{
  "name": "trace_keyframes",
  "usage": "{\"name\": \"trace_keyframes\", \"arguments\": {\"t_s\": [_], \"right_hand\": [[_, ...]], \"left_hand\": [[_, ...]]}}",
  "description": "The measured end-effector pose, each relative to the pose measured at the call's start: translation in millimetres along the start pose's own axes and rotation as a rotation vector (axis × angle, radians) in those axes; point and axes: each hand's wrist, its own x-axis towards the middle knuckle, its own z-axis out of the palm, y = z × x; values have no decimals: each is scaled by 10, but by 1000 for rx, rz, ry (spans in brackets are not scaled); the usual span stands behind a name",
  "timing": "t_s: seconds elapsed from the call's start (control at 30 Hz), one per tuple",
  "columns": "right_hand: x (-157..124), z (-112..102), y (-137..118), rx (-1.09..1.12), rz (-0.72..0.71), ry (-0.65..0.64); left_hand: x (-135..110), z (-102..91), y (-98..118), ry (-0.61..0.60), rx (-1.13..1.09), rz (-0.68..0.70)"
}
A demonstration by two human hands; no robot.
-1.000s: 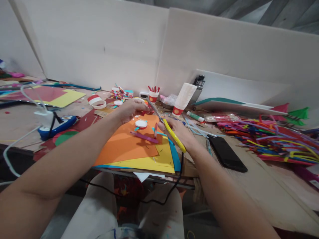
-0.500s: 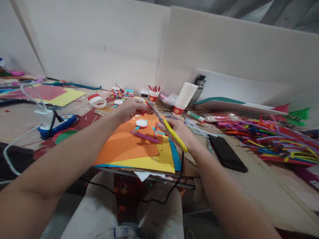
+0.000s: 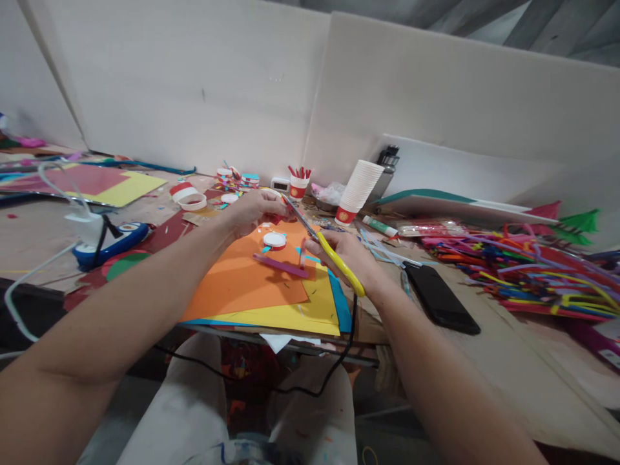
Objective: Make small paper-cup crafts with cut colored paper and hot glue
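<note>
My right hand [image 3: 339, 252] is closed on a pair of scissors [image 3: 341, 263] with yellow handles. Their blades point up and left, toward my left hand [image 3: 259, 210], whose fingers are pinched together. Bits of red and a pale rim show at those fingers, but the piece they hold is mostly hidden. Below the hands, a cut-down white and red cup bottom [image 3: 274, 241] with blue tabs rests on an orange sheet [image 3: 247, 284]. A purple strip [image 3: 279, 265] lies just in front of it. Yellow paper [image 3: 320, 303] and blue paper [image 3: 343, 303] stick out underneath.
Stacked paper cups [image 3: 359, 190] lean at the back, beside a cup of red sticks [image 3: 299, 184]. A glue stick [image 3: 380, 226], a black phone [image 3: 440, 297] and piled pipe cleaners [image 3: 533, 265] are rightward. Cut cup rings [image 3: 192, 201] and a blue cable holder [image 3: 113, 245] are leftward.
Almost nothing differs. Both hands and the scissors keep nearly the same place, and the whole view has shifted very slightly.
</note>
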Motion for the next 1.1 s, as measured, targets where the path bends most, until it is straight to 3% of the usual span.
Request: {"name": "trace_keyframes", "arguments": {"t_s": [0.37,0.53,0.77,1.1], "right_hand": [[-35,25,-64,63,81,3],[40,70,63,77,202,85],[209,67,274,-257,276,218],[261,200,198,-477,387,78]], "left_hand": [[67,-69,-74,-51,-25,18],[63,-73,-82,-43,-34,11],[84,-24,-182,-43,-6,-37],[119,84,-382,-155,-32,-66]]}}
